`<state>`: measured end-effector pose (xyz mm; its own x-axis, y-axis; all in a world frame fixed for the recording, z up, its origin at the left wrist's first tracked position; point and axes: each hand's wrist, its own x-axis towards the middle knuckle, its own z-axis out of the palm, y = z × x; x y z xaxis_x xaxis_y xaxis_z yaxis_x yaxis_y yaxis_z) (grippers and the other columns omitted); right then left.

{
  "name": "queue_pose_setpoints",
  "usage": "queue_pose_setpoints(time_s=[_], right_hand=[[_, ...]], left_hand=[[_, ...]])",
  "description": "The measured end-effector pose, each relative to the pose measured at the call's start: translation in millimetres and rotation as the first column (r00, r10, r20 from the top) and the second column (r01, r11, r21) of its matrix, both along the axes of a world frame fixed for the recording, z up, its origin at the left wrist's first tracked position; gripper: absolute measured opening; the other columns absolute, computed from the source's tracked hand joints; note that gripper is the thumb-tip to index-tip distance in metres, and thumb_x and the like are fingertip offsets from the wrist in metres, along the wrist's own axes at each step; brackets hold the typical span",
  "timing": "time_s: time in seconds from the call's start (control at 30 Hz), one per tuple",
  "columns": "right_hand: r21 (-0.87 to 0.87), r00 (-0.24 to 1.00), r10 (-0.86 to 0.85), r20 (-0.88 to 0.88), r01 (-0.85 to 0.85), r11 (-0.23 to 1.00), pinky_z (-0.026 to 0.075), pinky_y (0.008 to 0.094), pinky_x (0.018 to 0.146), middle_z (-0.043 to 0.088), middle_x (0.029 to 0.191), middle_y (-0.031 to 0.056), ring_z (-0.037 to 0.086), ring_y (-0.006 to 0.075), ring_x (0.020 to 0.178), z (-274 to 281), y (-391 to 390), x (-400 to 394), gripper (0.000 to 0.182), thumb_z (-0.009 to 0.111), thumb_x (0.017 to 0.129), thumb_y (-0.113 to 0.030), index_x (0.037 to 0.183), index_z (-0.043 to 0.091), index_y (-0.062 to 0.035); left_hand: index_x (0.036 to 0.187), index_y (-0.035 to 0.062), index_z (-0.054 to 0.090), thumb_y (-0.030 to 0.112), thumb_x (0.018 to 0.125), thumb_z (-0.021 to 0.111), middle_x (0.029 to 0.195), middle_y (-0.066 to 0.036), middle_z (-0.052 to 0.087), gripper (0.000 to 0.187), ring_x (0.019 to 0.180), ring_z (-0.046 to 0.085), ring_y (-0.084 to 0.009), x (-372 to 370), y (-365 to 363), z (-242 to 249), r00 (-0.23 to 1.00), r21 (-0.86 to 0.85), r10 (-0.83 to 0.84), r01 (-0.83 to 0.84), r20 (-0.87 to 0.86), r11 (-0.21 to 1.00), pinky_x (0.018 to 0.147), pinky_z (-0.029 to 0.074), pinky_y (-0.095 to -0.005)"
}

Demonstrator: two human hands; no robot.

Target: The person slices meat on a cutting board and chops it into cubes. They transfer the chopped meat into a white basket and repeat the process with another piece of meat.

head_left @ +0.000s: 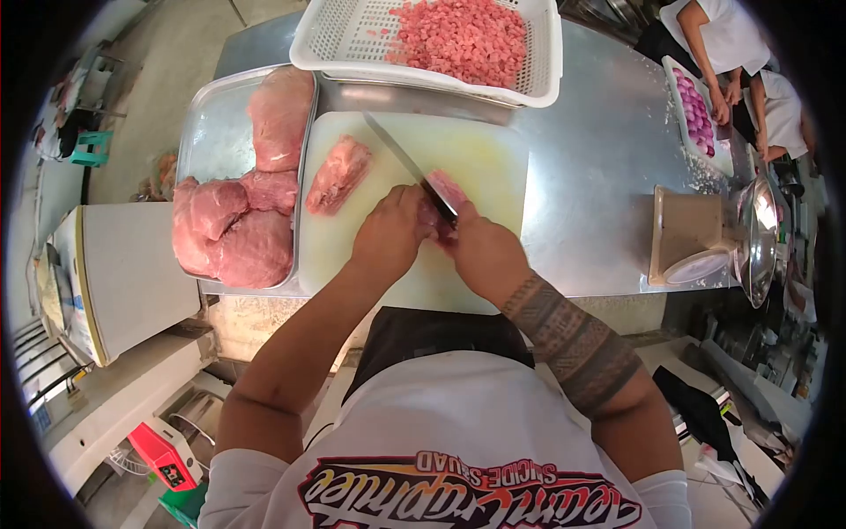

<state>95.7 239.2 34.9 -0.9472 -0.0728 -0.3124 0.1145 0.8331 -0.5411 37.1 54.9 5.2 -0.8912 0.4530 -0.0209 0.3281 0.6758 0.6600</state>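
Observation:
My right hand (pixel 485 251) is closed around the dark handle of a knife (pixel 398 152), whose long blade points up and to the left. Under the blade lies a piece of raw meat (pixel 448 187) on the white cutting board (pixel 493 150). My left hand (pixel 389 227) grips this meat from the left side, close to the knife; its fingertips are partly hidden. Another chunk of raw meat (pixel 339 175) rests on the board, left of my left hand.
Left of the board, a metal tray (pixel 214 115) holds several large raw meat pieces (pixel 256 242). A white perforated basket (pixel 352 40) of diced meat (pixel 463 40) stands behind. Rightward are a kitchen scale (pixel 687 234) and a tray of onions (pixel 693 115), where other people work.

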Motion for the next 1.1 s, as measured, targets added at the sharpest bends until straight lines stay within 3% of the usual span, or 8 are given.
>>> queue_pose_setpoints(time_s=[0.13,0.2,0.3,0.6,0.8,0.9,1.0,1.1], right_hand=[[0.093,0.997,0.068,-0.037,-0.064,0.994,0.057,0.0542,0.067,0.07,0.083,0.0241,0.071,0.0449,0.076,66,23,53,0.023,0.06,0.093,-0.007,0.112,0.053,0.0045],[0.12,0.985,0.04,0.169,-0.061,0.991,0.055,0.0546,0.066,0.068,0.083,0.0237,0.069,0.0447,0.074,99,38,91,0.026,0.061,0.091,-0.005,0.113,0.053,0.0057],[0.091,0.979,0.069,0.191,-0.087,0.992,0.056,0.0524,0.065,0.067,0.08,0.023,0.07,0.0425,0.073,106,40,99,0.026,0.059,0.091,-0.004,0.115,0.053,0.0059],[0.208,0.994,0.099,-0.034,-0.09,0.974,0.061,0.0482,0.066,0.07,0.08,0.022,0.073,0.0406,0.071,-2,-1,44,0.019,0.052,0.096,-0.006,0.113,0.055,0.0045],[0.167,0.995,0.083,-0.049,-0.074,0.983,0.058,0.0528,0.064,0.069,0.079,0.0225,0.071,0.0427,0.071,7,0,43,0.032,0.058,0.093,-0.006,0.122,0.054,0.008],[0.246,0.994,0.066,0.091,-0.087,0.965,0.061,0.0497,0.067,0.071,0.08,0.0211,0.074,0.0403,0.074,68,4,70,0.02,0.052,0.097,-0.006,0.114,0.056,0.0031],[0.262,0.997,0.079,-0.002,-0.076,0.962,0.06,0.0493,0.065,0.071,0.081,0.0204,0.074,0.0385,0.074,0,14,82,0.02,0.053,0.097,-0.007,0.114,0.056,0.0023],[0.191,0.998,0.046,-0.052,-0.035,0.981,0.057,0.0554,0.068,0.07,0.083,0.025,0.071,0.045,0.075,3,10,54,0.02,0.058,0.092,-0.005,0.109,0.051,0.0028]], left_hand=[[0.12,0.0012,0.06,0.018,0.079,0.088,0.111,-0.018,0.066,0.052,0.104,0.067,-0.042,0,1,2,1.0,-0.004,0.004,-0.004,-0.007,1.0,0.087,0.055,-0.0506],[0.117,0.001,0.06,0.018,0.079,0.089,0.11,-0.018,0.065,0.051,0.102,0.066,-0.0419,-1,0,-1,1.0,-0.012,-0.002,0.002,0.006,1.0,0.086,0.055,-0.0507],[0.113,0.0006,0.059,0.019,0.079,0.089,0.108,-0.018,0.064,0.049,0.1,0.066,-0.0424,-1,2,-3,1.0,-0.011,-0.008,0.007,-0.018,1.0,0.084,0.055,-0.0512],[0.108,0.0009,0.057,0.02,0.078,0.09,0.107,-0.019,0.064,0.048,0.102,0.066,-0.0433,-1,0,-4,1.0,0.004,0.014,-0.014,-0.01,1.0,0.084,0.055,-0.0519],[0.114,0.0012,0.058,0.021,0.083,0.087,0.111,-0.018,0.065,0.047,0.105,0.067,-0.041,5,-2,-3,1.0,-0.063,-0.01,0.008,-0.022,0.998,0.088,0.056,-0.0493],[0.115,0.0014,0.059,0.021,0.083,0.087,0.111,-0.018,0.065,0.047,0.105,0.067,-0.0406,1,-4,-1,1.0,-0.065,-0.018,0.016,-0.018,0.998,0.088,0.056,-0.0498],[0.118,0.0013,0.059,0.021,0.084,0.086,0.112,-0.018,0.065,0.048,0.105,0.067,-0.0406,5,-3,-5,0.998,0.01,-0.04,0.04,-0.045,0.999,0.088,0.056,-0.0501],[0.119,0.0014,0.06,0.021,0.084,0.086,0.112,-0.018,0.065,0.048,0.104,0.067,-0.0406,9,-7,-8,0.997,0.056,-0.015,0.019,-0.078,0.998,0.088,0.056,-0.0503]])
